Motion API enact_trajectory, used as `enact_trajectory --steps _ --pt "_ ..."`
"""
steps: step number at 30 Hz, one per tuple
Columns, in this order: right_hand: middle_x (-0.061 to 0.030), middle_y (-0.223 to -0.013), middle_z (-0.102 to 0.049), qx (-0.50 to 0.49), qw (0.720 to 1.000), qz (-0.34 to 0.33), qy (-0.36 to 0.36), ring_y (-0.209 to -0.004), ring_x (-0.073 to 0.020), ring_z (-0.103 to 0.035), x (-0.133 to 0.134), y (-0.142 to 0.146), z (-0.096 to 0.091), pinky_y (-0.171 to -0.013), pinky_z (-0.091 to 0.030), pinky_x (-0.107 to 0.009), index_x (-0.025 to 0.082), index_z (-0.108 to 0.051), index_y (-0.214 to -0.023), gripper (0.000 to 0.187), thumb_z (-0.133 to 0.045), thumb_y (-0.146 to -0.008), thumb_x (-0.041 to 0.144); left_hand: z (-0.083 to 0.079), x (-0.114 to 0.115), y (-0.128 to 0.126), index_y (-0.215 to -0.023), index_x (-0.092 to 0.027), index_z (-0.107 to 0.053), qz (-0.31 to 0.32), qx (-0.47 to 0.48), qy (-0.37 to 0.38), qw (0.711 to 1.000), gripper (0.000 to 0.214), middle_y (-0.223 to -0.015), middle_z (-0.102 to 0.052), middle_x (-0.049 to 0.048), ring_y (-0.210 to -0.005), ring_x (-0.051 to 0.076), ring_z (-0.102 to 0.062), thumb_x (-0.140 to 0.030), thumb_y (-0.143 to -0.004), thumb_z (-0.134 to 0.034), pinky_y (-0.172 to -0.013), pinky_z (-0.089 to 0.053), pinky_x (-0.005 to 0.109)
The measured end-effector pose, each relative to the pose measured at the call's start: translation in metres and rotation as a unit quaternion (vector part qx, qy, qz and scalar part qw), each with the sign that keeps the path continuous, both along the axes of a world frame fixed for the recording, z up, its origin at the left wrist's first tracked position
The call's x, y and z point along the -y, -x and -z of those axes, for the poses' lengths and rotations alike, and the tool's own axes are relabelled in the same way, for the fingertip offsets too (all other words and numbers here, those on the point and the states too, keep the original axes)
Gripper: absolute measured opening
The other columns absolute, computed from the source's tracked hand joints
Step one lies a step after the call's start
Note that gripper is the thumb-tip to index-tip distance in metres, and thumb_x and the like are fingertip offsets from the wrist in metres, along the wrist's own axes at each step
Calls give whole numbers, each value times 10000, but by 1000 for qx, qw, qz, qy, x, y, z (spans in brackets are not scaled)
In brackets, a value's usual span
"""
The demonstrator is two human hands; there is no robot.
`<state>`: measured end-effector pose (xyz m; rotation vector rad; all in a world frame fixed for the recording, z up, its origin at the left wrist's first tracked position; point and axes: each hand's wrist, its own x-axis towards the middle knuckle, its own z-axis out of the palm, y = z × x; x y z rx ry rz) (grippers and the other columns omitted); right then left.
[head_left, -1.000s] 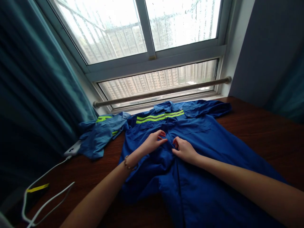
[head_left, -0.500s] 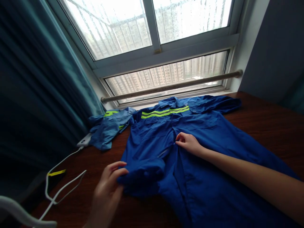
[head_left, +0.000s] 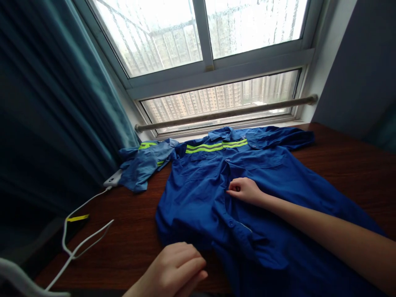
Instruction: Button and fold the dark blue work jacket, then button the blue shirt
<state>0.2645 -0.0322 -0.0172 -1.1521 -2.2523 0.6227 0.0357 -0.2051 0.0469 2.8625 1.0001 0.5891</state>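
Observation:
A blue work shirt point(head_left: 192, 198) lies spread on the table with its collar toward the window. Across its chest runs a yellow-green reflective band point(head_left: 204, 148). My right hand point(head_left: 246, 191) pinches the front edge of the shirt around mid-placket, thumb and forefinger pressed together. Below that, a loose flap of the button front is folded over to the right, with a button point(head_left: 230, 223) showing. My left hand point(head_left: 173, 268) is just below the shirt's lower left edge, fingers curled together, with no cloth seen in them.
A smaller folded light-blue garment point(head_left: 145, 163) with yellow-green strips lies at the left, beside a white power strip point(head_left: 114, 179). A white cable point(head_left: 69, 214) loops near a yellow strip point(head_left: 78, 218). A bar point(head_left: 229, 112) crosses the window; a teal curtain point(head_left: 77, 82) hangs left.
My left hand has let go of the lifted shirt cloth and moved right and down. The flap has dropped over to the right. My right hand has shifted slightly downward, still pinching.

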Motion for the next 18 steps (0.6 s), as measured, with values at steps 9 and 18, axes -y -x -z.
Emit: enact_trajectory --steps 9,18 --pt "8 -770 -645 -5 995 -99 14 -673 -114 -554 3 -2 -4 -572 -329 -199 258 -677 -913 313 -454 -814 454 53 -19 -8 -1087 -127 -507 -217 -44 -111 969 286 -973 -583 145 -868 232 -589 -201 -816 -453 -709 -530 360" --pt "-2 -794 -650 3 997 -68 23 -633 -126 -556 2 1 -1 -551 -340 -205 186 -552 -974 269 -540 -757 343 9 7 1 -883 -164 -585 50 21 -155 986 268 -885 -651 74 -960 168 -564 -38 -799 -364 -882 -473 307"
